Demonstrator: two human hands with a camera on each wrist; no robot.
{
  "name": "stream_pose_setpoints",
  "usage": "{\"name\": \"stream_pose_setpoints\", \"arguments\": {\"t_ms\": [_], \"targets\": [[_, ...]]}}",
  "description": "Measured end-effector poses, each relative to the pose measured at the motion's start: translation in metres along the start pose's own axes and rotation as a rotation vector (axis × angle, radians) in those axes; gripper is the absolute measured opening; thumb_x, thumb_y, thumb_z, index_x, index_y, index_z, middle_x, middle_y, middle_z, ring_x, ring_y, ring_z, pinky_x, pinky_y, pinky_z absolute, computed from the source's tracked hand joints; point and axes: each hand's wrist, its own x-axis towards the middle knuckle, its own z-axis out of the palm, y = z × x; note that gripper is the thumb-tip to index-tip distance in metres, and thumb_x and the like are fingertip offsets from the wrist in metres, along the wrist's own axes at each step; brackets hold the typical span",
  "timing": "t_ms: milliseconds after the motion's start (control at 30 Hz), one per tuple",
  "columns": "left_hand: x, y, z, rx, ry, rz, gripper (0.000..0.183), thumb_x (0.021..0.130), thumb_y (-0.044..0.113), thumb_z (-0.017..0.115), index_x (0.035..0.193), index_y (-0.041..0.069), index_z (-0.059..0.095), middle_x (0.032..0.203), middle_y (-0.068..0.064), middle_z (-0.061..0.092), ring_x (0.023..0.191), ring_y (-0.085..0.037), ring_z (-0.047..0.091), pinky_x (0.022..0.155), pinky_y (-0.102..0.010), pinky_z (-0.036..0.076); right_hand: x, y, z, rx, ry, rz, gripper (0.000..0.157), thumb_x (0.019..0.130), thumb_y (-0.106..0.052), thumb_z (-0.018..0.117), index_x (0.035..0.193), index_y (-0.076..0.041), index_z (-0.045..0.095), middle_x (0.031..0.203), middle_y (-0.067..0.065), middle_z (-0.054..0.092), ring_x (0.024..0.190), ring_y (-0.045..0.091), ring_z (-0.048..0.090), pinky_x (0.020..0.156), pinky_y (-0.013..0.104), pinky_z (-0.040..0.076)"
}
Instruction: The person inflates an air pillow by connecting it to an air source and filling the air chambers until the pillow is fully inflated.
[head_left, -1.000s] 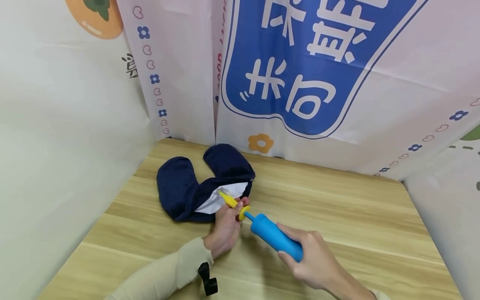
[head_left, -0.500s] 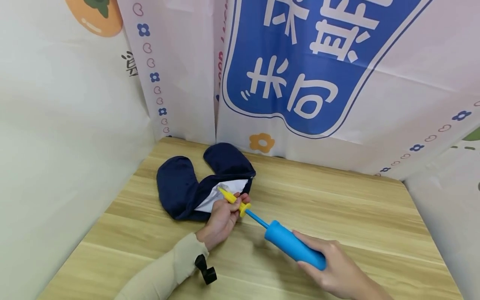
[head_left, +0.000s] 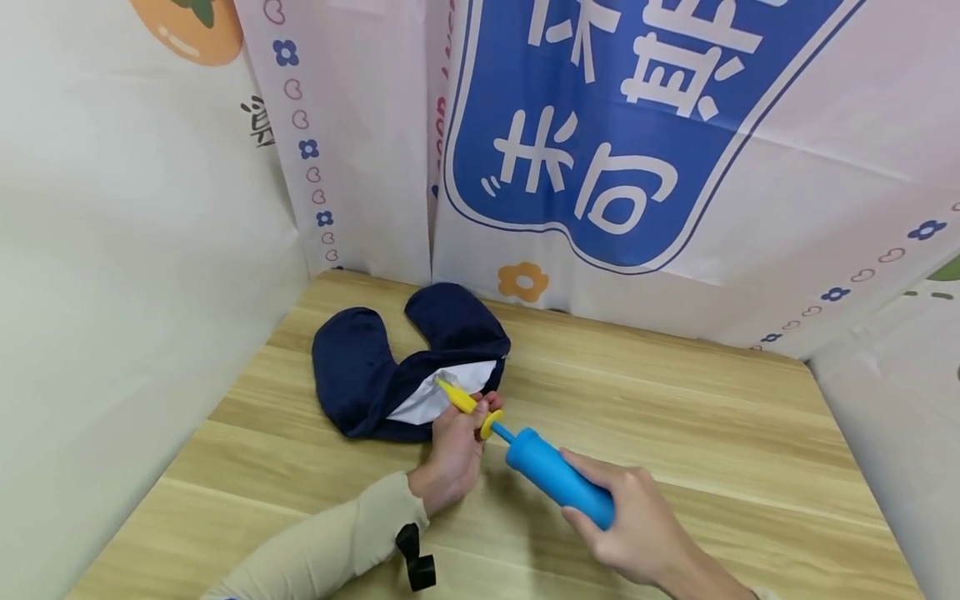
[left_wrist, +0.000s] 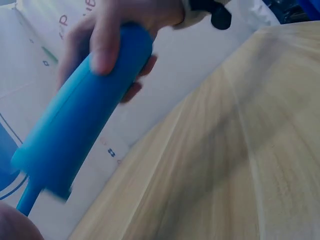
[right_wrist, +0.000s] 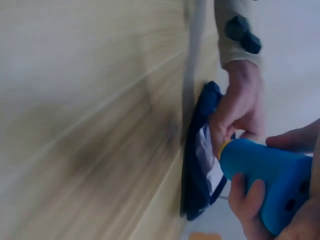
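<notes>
A blue hand pump (head_left: 561,477) with a yellow nozzle (head_left: 454,396) slants across the middle of the head view. My left hand (head_left: 456,450) pinches the pump at its yellow collar. Round the rear of the blue barrel my right hand (head_left: 633,521) is wrapped, as the left wrist view also shows. Just beyond lies a navy U-shaped neck pillow (head_left: 351,367), its cover opened to bare a white inner layer (head_left: 426,406). The nozzle tip meets that white layer. A short length of blue rod shows between collar and barrel.
The neck pillow rests on a wood-grain table (head_left: 675,400), near its far left corner. A white wall (head_left: 150,292) rises along the left, and a printed sheet (head_left: 375,150) hangs behind. A black strap mount (head_left: 415,558) sticks out from the left sleeve.
My right hand drew the blue barrel back to the right, lengthening the exposed rod, then pushed it in toward my left hand again. The pillow stays in place.
</notes>
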Motion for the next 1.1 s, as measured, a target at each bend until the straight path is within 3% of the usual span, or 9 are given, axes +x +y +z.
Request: {"name": "stream_pose_setpoints", "arguments": {"t_ms": [133, 233, 367, 567, 667, 800, 933, 1100], "targets": [[0.002, -0.001, -0.001, 0.002, -0.038, 0.013, 0.032, 0.110, 0.003, 0.048, 0.139, -0.009, 0.041, 0.126, -0.011, 0.069, 0.107, -0.012, 0.070, 0.096, -0.019, 0.055, 0.022, 0.000, 0.018, 0.009, 0.033, -0.070, 0.061, 0.087, -0.019, 0.084, 0.143, -0.006, 0.065, 0.127, 0.009, 0.077, 0.097, 0.015, 0.075, 0.074, 0.025, 0.059], [0.007, 0.000, -0.004, 0.011, -0.096, 0.007, 0.035, 0.109, 0.000, 0.048, 0.142, -0.011, 0.040, 0.126, -0.012, 0.069, 0.104, -0.010, 0.071, 0.095, -0.018, 0.056, 0.024, 0.006, 0.019, 0.006, 0.030, -0.119, 0.062, 0.089, -0.020, 0.083, 0.145, -0.004, 0.063, 0.131, 0.010, 0.075, 0.102, 0.017, 0.076, 0.076, 0.027, 0.061], [0.016, 0.005, -0.009, 0.007, -0.145, -0.024, 0.036, 0.109, -0.003, 0.047, 0.143, -0.011, 0.039, 0.128, -0.014, 0.070, 0.103, -0.009, 0.073, 0.094, -0.019, 0.057, 0.006, 0.021, 0.003, 0.013, 0.001, -0.142, 0.061, 0.094, -0.027, 0.081, 0.149, -0.010, 0.061, 0.134, 0.009, 0.074, 0.104, 0.013, 0.074, 0.076, 0.027, 0.061], [0.021, 0.014, -0.014, 0.015, -0.146, -0.040, 0.038, 0.109, -0.003, 0.045, 0.146, -0.010, 0.038, 0.122, -0.010, 0.072, 0.104, -0.010, 0.073, 0.091, -0.020, 0.058, -0.030, 0.035, -0.029, 0.064, -0.121, -0.032, 0.063, 0.098, -0.041, 0.076, 0.154, -0.023, 0.055, 0.142, 0.003, 0.069, 0.108, 0.005, 0.066, 0.078, 0.024, 0.055], [0.019, 0.014, -0.011, 0.004, -0.127, -0.038, 0.038, 0.109, -0.003, 0.046, 0.145, -0.010, 0.039, 0.120, -0.008, 0.071, 0.103, -0.009, 0.072, 0.092, -0.019, 0.057, -0.038, 0.035, -0.036, 0.055, -0.107, -0.015, 0.063, 0.096, -0.038, 0.079, 0.153, -0.023, 0.057, 0.140, 0.001, 0.070, 0.106, 0.005, 0.065, 0.078, 0.024, 0.054], [0.010, 0.010, -0.003, 0.019, -0.065, -0.009, 0.035, 0.109, 0.000, 0.048, 0.142, -0.009, 0.041, 0.124, -0.010, 0.069, 0.105, -0.010, 0.070, 0.094, -0.019, 0.055, -0.031, 0.023, -0.022, -0.027, -0.007, -0.101, 0.064, 0.091, -0.031, 0.085, 0.148, -0.015, 0.062, 0.134, 0.003, 0.074, 0.105, 0.009, 0.071, 0.078, 0.030, 0.061], [-0.001, 0.003, 0.002, 0.046, -0.012, 0.019, 0.030, 0.109, 0.002, 0.050, 0.137, -0.007, 0.043, 0.128, -0.013, 0.071, 0.106, -0.011, 0.070, 0.098, -0.023, 0.054, -0.010, 0.010, -0.001, -0.072, 0.065, -0.148, 0.064, 0.085, -0.020, 0.086, 0.144, -0.009, 0.064, 0.131, 0.005, 0.076, 0.106, 0.014, 0.075, 0.079, 0.034, 0.064], [-0.005, -0.003, 0.002, 0.038, -0.025, 0.017, 0.029, 0.109, 0.001, 0.050, 0.135, -0.009, 0.044, 0.126, -0.013, 0.071, 0.104, -0.011, 0.071, 0.096, -0.021, 0.056, 0.016, 0.007, 0.019, -0.056, 0.071, -0.157, 0.063, 0.085, -0.018, 0.084, 0.143, -0.004, 0.065, 0.131, 0.010, 0.075, 0.105, 0.018, 0.076, 0.080, 0.033, 0.064]]}}
